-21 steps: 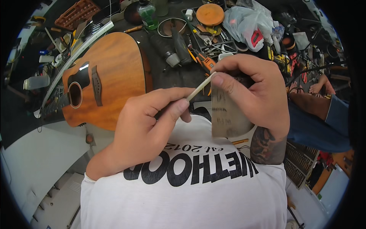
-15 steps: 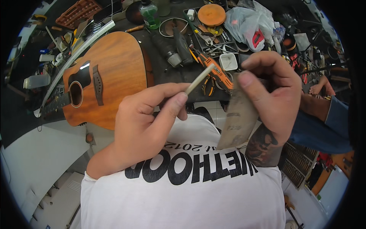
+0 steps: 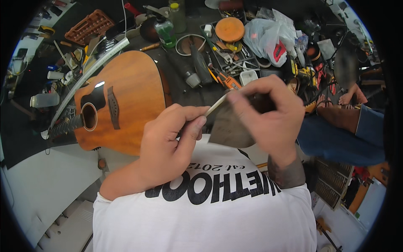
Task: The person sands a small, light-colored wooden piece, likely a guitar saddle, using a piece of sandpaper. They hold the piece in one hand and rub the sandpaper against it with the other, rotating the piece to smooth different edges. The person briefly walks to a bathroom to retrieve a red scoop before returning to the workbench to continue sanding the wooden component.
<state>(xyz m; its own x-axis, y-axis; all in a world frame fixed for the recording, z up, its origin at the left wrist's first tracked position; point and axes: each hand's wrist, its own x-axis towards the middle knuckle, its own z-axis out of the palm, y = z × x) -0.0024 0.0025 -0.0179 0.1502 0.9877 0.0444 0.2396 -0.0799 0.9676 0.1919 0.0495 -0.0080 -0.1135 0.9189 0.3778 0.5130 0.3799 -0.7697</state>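
Note:
My left hand [image 3: 167,136] pinches one end of a thin off-white strip [image 3: 215,106], shaped like a guitar saddle, between thumb and forefinger. It slants up to the right. In my right hand [image 3: 275,115] is a worn brown sheet of sandpaper [image 3: 230,128], hanging down from the fingers. Thumb and forefinger of that hand close around the strip's far end, with the sandpaper there; motion blurs the thumb. To the left lies an acoustic guitar [image 3: 140,92], face up, its bridge [image 3: 113,108] bare of strings.
On the dark bench beyond my hands lie a heat gun [image 3: 197,71], an orange rotary tool [image 3: 228,79], a white dish [image 3: 248,77], a green bottle [image 3: 165,31] and plastic bags [image 3: 264,40]. Another person's hand [image 3: 351,94] and blue apron [image 3: 336,134] show at the right.
My right hand has moved left and brought the sandpaper onto the strip's far end; before, they were apart. My left hand has shifted slightly right and down, still pinching the strip.

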